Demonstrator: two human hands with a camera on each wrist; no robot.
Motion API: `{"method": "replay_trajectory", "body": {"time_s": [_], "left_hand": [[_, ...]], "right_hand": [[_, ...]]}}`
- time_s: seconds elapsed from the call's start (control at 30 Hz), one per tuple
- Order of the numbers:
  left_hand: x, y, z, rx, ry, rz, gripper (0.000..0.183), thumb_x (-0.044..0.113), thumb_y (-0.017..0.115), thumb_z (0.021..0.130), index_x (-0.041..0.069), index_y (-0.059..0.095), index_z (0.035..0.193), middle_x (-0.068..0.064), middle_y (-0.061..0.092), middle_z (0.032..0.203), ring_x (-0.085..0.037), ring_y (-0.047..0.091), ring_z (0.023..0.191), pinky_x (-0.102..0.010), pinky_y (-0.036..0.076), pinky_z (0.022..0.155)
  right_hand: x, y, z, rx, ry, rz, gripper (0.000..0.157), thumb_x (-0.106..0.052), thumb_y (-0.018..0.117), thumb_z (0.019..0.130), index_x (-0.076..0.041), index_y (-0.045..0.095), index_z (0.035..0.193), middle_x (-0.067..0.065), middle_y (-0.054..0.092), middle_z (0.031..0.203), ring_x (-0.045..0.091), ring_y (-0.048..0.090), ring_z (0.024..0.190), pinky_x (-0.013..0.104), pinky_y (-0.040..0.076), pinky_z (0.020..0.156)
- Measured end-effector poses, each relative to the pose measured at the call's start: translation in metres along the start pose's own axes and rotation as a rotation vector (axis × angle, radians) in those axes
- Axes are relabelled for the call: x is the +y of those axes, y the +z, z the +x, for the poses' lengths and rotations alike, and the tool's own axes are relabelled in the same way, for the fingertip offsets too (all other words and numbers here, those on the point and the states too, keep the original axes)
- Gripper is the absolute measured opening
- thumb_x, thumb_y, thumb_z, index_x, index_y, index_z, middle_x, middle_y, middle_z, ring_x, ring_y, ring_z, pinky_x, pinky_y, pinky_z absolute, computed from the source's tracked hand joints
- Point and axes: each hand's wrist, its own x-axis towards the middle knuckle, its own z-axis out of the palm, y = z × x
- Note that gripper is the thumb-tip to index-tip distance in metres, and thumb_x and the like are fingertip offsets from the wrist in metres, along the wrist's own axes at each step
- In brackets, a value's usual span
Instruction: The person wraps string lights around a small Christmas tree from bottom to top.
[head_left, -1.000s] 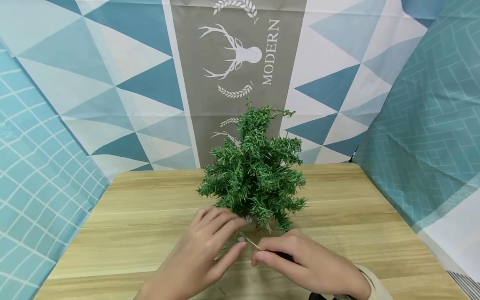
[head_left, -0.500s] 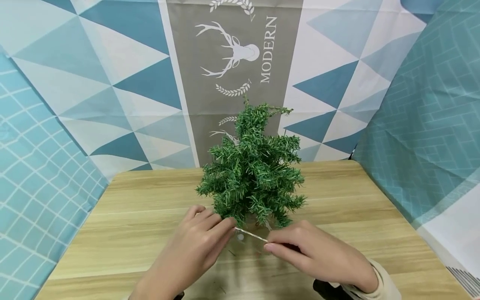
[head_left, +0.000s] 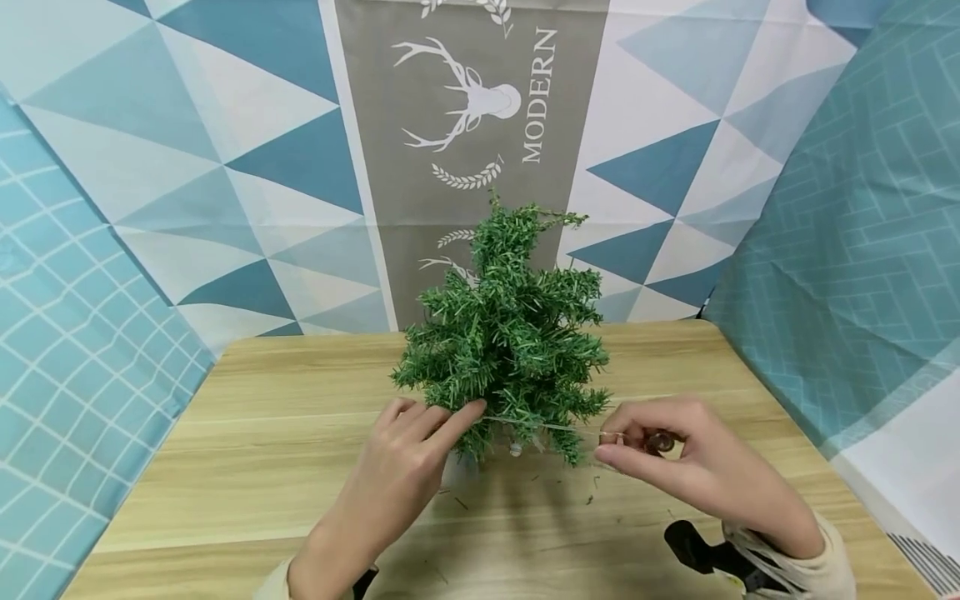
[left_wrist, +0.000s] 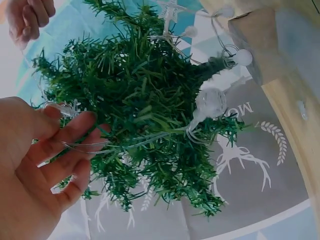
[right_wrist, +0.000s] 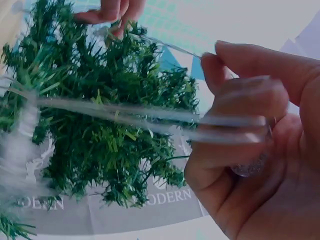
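Note:
A small green artificial Christmas tree (head_left: 510, 333) stands upright on the wooden table. A string of fairy lights (head_left: 558, 427) on thin clear wire stretches between both hands across the tree's lower front. My left hand (head_left: 405, 458) pinches the wire at the lower left branches, a clear light piece (left_wrist: 67, 109) beside its fingertips. On the right, my right hand (head_left: 690, 458) pinches the wire, with more of the string gathered in the curled fingers. Wire loops lie across that hand, blurred in the right wrist view. A clear ornament bulb (left_wrist: 210, 102) hangs by the branches.
The tree's pale brown base (left_wrist: 257, 45) shows in the left wrist view. Green needle scraps (head_left: 590, 498) lie on the wooden table (head_left: 262, 467). Patterned cloth (head_left: 472, 108) hangs behind and on both sides.
The right hand has moved right and slightly up, drawing out a longer stretch of wire. The left hand has gone from open fingers to pinching the string, and is now closer to the branches.

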Motion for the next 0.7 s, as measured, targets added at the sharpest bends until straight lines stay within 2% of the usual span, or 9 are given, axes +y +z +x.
{"method": "replay_trajectory", "body": {"time_s": [0.1, 0.27, 0.43, 0.57, 0.7], "left_hand": [[-0.002, 0.001, 0.0, 0.01, -0.008, 0.003, 0.06, -0.015, 0.061, 0.07, 0.012, 0.069, 0.122, -0.001, 0.066, 0.08, -0.018, 0.058, 0.065, -0.036, 0.05, 0.072], [-0.003, 0.003, -0.001, -0.029, -0.054, -0.022, 0.047, -0.008, 0.057, 0.082, 0.01, 0.068, 0.124, -0.002, 0.068, 0.079, -0.016, 0.058, 0.066, -0.033, 0.05, 0.072], [-0.003, 0.006, -0.001, -0.007, -0.061, -0.024, 0.047, -0.008, 0.055, 0.084, 0.01, 0.067, 0.125, -0.001, 0.068, 0.075, -0.014, 0.054, 0.062, -0.031, 0.048, 0.068], [-0.004, 0.007, 0.0, 0.03, -0.054, -0.018, 0.047, -0.009, 0.053, 0.084, 0.01, 0.068, 0.124, 0.0, 0.066, 0.073, -0.014, 0.054, 0.061, -0.032, 0.048, 0.065], [-0.005, 0.007, 0.0, 0.04, -0.064, -0.01, 0.04, -0.004, 0.05, 0.09, 0.01, 0.068, 0.122, 0.0, 0.065, 0.07, -0.014, 0.052, 0.058, -0.031, 0.049, 0.064]], "right_hand": [[0.0, -0.001, 0.001, 0.041, 0.034, -0.049, 0.032, 0.003, 0.073, 0.087, -0.029, 0.07, 0.093, -0.016, 0.059, 0.072, 0.002, 0.049, 0.059, 0.018, 0.042, 0.05], [0.0, -0.003, 0.002, 0.087, 0.073, -0.127, 0.033, 0.0, 0.075, 0.086, -0.031, 0.069, 0.091, -0.016, 0.057, 0.073, 0.002, 0.049, 0.058, 0.017, 0.042, 0.049], [0.005, -0.006, 0.003, 0.139, 0.086, -0.314, 0.036, 0.009, 0.074, 0.08, -0.024, 0.069, 0.093, -0.013, 0.058, 0.084, 0.0, 0.051, 0.063, 0.014, 0.042, 0.052], [0.008, -0.009, 0.004, 0.213, 0.172, -0.488, 0.034, 0.012, 0.068, 0.08, -0.011, 0.067, 0.106, -0.004, 0.063, 0.096, 0.004, 0.057, 0.071, 0.018, 0.049, 0.056], [0.01, -0.014, 0.004, 0.243, 0.27, -0.57, 0.038, 0.005, 0.064, 0.087, -0.007, 0.059, 0.122, 0.001, 0.07, 0.095, 0.011, 0.065, 0.073, 0.026, 0.054, 0.058]]}}
